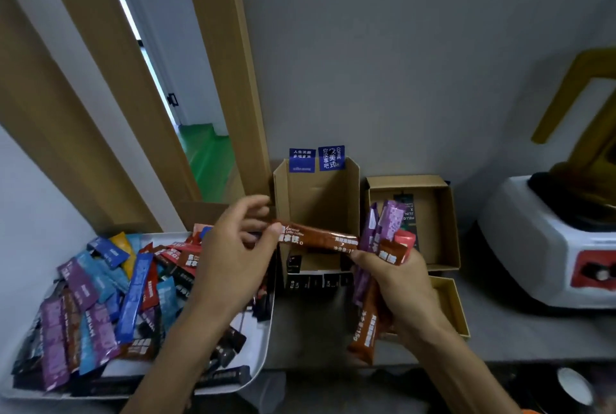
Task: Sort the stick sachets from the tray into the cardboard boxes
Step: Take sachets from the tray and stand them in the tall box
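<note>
Sachet (316,238) between left grip (233,253), right grip (400,283)

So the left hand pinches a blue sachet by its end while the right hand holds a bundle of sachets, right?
No: the sachet the left hand pinches is brown, not blue, as the head view shows. The right hand does hold a bundle.

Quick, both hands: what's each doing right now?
Left hand: pinching one end of a brown sachet.
Right hand: gripping a bunch of sachets.
</note>
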